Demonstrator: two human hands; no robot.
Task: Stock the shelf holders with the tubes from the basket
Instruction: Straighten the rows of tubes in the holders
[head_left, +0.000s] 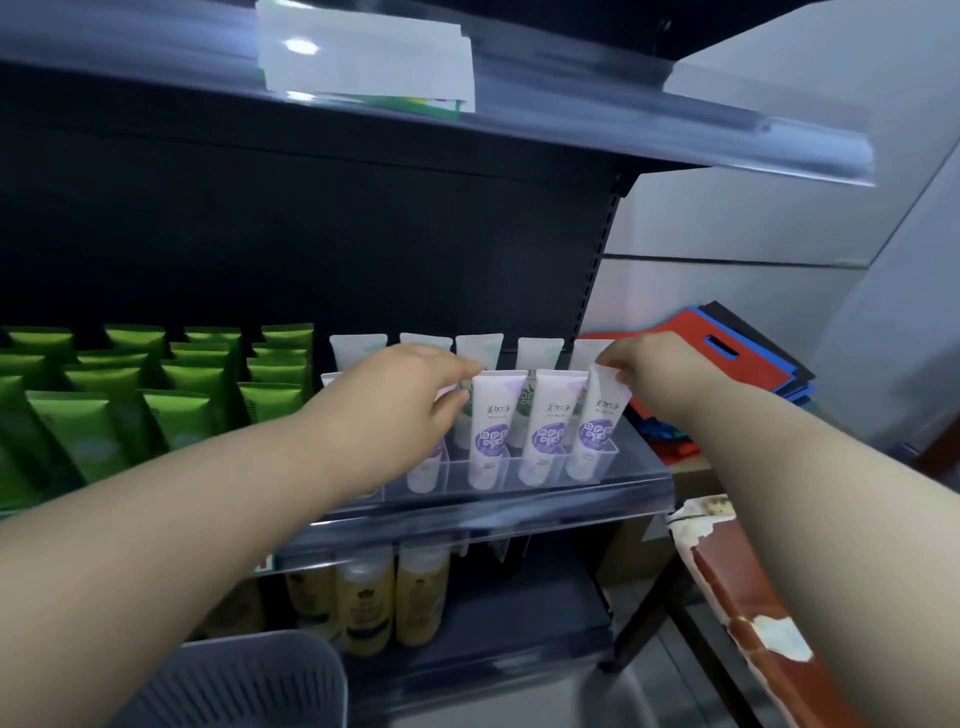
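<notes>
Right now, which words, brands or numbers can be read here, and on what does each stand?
"美加净": near the top of each front purple tube.
"防护": lower on the same tubes, the first two characters; the rest is blurred.
Small print under the brand: too small to read.
Text on green tubes, yellow bottles and paper tag: too blurred to read.

Purple-labelled white tubes — green tubes, grey basket.

Left hand and right hand bare, forearms apparently too.
</notes>
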